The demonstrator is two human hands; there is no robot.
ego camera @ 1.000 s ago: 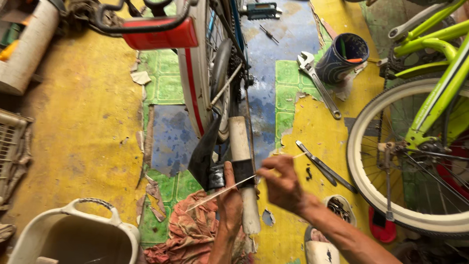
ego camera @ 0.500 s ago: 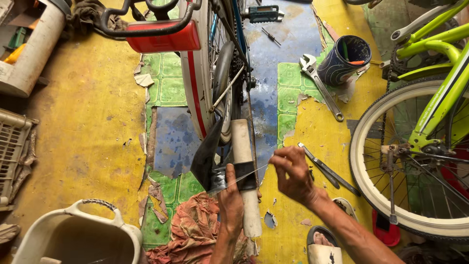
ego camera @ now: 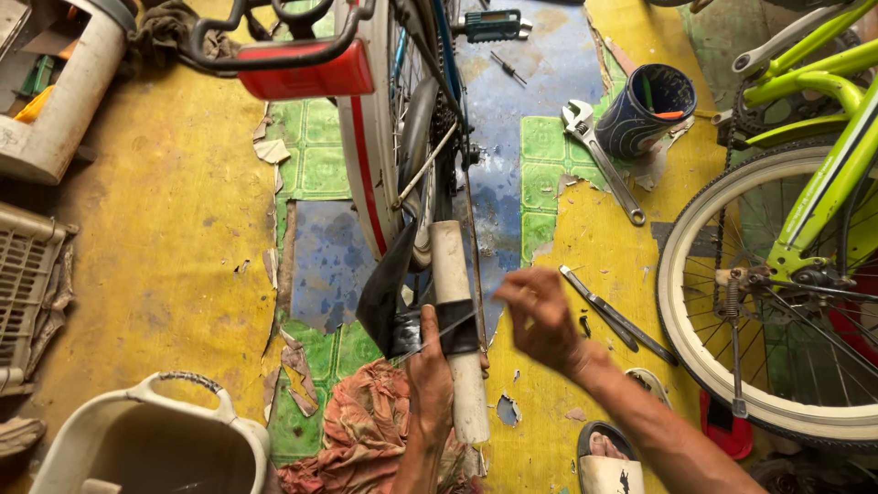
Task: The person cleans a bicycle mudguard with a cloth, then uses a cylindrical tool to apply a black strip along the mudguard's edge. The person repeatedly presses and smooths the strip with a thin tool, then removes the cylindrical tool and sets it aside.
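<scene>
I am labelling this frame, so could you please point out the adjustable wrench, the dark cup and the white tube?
adjustable wrench (ego camera: 604, 165), head view, middle of its handle.
dark cup (ego camera: 640, 119), head view, its outer side wall.
white tube (ego camera: 450, 261), head view, bare upper part above the black wrap.

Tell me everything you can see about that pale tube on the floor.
The pale tube looks like off-white plastic pipe, scuffed and dirty, lying lengthwise on the floor behind the bicycle wheel. A black rubber strip wraps its middle. The left hand presses on it there; its near end rests by a reddish rag.
</scene>
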